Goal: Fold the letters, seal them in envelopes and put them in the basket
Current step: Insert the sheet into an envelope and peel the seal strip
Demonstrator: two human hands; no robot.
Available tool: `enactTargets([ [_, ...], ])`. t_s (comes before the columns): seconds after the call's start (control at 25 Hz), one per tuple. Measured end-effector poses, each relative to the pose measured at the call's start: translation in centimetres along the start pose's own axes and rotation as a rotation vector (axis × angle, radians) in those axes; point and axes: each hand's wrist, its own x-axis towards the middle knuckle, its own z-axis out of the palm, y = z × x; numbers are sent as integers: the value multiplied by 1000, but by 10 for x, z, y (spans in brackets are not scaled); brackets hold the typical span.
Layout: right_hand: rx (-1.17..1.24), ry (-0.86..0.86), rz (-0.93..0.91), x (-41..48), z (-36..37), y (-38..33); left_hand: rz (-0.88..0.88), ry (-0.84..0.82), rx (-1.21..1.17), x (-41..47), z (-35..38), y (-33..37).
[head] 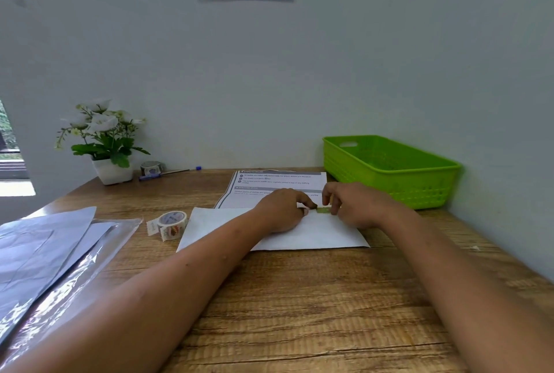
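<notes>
1. Centrally in the head view, a white paper envelope [227,228] lies flat on the wooden surface [299,312].
2. Both hands meet at its far edge: the left hand [281,210] and the right hand [356,204] each pinch one end of a small green strip of tape [323,210] lying against the envelope.
3. A printed white letter sheet [278,182] lies flat just behind the envelope, partly hidden by the hands.
4. A bright green plastic basket [419,189] stands far right against the wall, near the right hand.
5. A patterned tape roll [172,222] sits just left of the envelope, and a potted white flower plant [105,144] stands far left.
</notes>
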Motion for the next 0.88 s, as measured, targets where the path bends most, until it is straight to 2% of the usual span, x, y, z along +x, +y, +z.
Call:
enactTargets([
  [0.2,-151,-4,-28,2,6,-5,-2,-5,40,0,0,0],
  [0.48,-89,-5,18,-2,-4,-2,-8,-2,70,1,1,4],
  [0.68,-162,-20,32,-4,-3,-1,0,-5,80,1,3,2],
  [0.88,-212,-4,40,-4,-5,-5,28,-35,245,0,7,3],
])
